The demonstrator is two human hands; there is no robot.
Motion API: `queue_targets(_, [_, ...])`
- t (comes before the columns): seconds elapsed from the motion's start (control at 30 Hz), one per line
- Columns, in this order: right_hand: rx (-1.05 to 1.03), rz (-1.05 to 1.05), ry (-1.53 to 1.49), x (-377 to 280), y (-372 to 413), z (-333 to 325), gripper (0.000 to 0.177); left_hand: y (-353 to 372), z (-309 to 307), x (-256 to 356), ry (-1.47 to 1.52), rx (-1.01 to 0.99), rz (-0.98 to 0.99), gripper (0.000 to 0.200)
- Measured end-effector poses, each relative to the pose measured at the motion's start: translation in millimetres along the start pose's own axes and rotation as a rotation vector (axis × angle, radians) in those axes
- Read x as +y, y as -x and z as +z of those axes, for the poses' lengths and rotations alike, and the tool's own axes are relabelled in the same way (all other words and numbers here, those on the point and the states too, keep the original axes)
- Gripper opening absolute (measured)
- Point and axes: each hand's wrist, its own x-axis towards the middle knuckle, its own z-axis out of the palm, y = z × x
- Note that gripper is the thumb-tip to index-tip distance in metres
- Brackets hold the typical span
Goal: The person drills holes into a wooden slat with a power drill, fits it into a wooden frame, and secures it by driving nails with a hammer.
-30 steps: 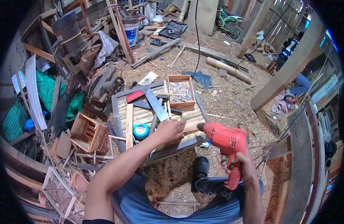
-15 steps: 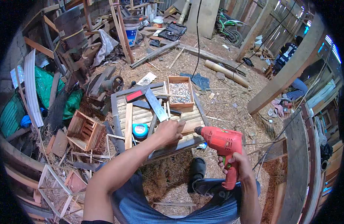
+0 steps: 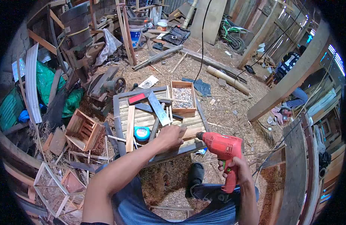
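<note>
My right hand [image 3: 237, 169] is wrapped round the handle of a red power drill [image 3: 222, 144]. The drill's chuck points left, close to the end of a small wooden piece [image 3: 190, 132]. That piece lies at the front of a low slatted table [image 3: 119, 123], with my left hand [image 3: 170, 137] closed on its left end; the fingertips are partly hidden. Beyond the left hand lie a try square [image 3: 159, 109] with a red stock and a dark-handled hammer [image 3: 155, 128]. To its left sits a blue tape measure [image 3: 142, 133].
A wooden tray [image 3: 183, 110] of small bits stands at the table's back. An open wooden box [image 3: 84, 131] and a wooden frame [image 3: 53, 189] are at left. A black cord [image 3: 203, 45] hangs ahead. Beside the leaning post [image 3: 285, 80], a person [image 3: 291, 65] crouches.
The view has shifted slightly, so the table sits a little lower. Both hands keep their holds, and the drill tip remains near the wooden piece.
</note>
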Motion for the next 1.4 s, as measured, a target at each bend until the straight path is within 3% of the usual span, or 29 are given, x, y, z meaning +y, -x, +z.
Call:
queue_targets(0.43, [0.092, 0.053, 0.194, -23.5, 3.4, 23.5, 0.037, -3.9, 2.7, 5.4, -0.078, 0.051, 0.107, 0.047])
queue_targets(0.5, [0.081, 0.077, 0.281, -20.3, -4.6, 20.7, 0.051, -5.5, 3.1, 1.9, -0.061, 0.066, 0.133, 0.048])
queue_targets(0.6, [0.096, -0.02, 0.291, -22.0, -3.9, 29.1, 0.05, -3.4, 8.2, -1.5, -0.067, 0.051, 0.129, 0.049])
queue_targets(0.8, [0.062, 0.003, 0.256, -23.2, -4.9, 8.1, 0.05, -8.7, 22.6, 0.1, -0.091, 0.077, 0.101, 0.048])
queue_targets(0.83, [0.07, -0.022, 0.242, -25.3, -0.2, 2.9, 0.05, -8.8, 11.4, 11.2, -0.093, 0.13, 0.097, 0.048])
queue_targets(0.87, [0.043, -0.084, 0.199, -27.8, 4.1, -0.1, 0.052, -7.8, -1.5, 22.2, -0.178, 0.027, 0.015, 0.051])
queue_targets(0.9, [0.014, -0.145, 0.159, -29.7, 8.2, -4.0, 0.054, -7.5, -9.8, 26.9, -0.199, 0.046, 0.029, 0.051])
queue_targets(1.03, [-0.03, -0.292, -0.1, -28.7, 11.3, -12.2, 0.057, 16.5, -43.1, 59.3, 0.17, 0.316, 0.006, 0.051])
queue_targets(1.1, [-0.061, -0.312, -0.159, -27.6, 8.5, -11.5, 0.058, 18.0, -35.8, 49.8, 0.342, 0.461, 0.142, 0.041])
queue_targets(1.13, [-0.084, -0.328, -0.289, -25.9, 3.7, -12.5, 0.056, 28.3, -43.0, 55.7, 0.49, 0.461, 0.107, 0.042])
queue_targets(1.17, [-0.113, -0.344, -0.416, -25.7, 0.6, -11.7, 0.054, 40.7, -54.5, 57.4, 0.533, 0.279, -0.106, 0.046])
queue_targets(1.23, [-0.05, -0.365, -0.413, -29.7, -1.7, -9.8, 0.06, 35.8, -41.3, 20.4, 1.19, 0.021, -0.16, 0.051])
queue_targets(1.3, [-0.09, -0.432, -0.423, -32.0, -5.3, -7.1, 0.063, 56.5, -57.1, 30.7, 1.489, 0.028, 0.012, 0.053])
queue_targets(1.37, [-0.182, -0.46, -0.505, -28.0, -12.2, -6.1, 0.063, 83.2, -92.6, 54.4, 1.455, 0.023, -0.013, 0.05])
queue_targets(1.4, [-0.257, -0.483, -0.586, -27.8, -14.8, -3.5, 0.064, 93.9, -108.3, 70.7, 1.41, 0.128, 0.03, 0.047])
